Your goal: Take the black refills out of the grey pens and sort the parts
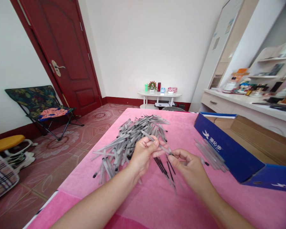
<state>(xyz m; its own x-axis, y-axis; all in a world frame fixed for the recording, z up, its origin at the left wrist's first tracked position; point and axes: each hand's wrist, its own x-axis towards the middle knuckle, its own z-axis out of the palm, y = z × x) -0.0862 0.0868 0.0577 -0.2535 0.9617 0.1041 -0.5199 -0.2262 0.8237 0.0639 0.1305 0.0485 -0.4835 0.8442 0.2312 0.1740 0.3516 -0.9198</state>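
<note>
Pen barrel (163, 149), a slim translucent grey tube, sits raised just above the counter (157, 200), bridging both hands at the middle of the view. The left hand (144, 152) is curled closed around its middle, thumb on top, with the far end poking out beyond the fingers. The right hand (189, 165) is nearly closed, thumb and forefinger pinching the barrel's near end; held at 2 points like this, the tube probably stays steady and level. Whether anything else lies inside that pinch I cannot tell. Directly beneath the hands lie several thin black refills (163, 167), loose on the pink cloth. A big heap of similar barrels (131, 136) spreads just beyond the left hand, within easy reach. A smaller bunch (211, 156) rests beside the right hand, against the open blue box (228, 149).
</note>
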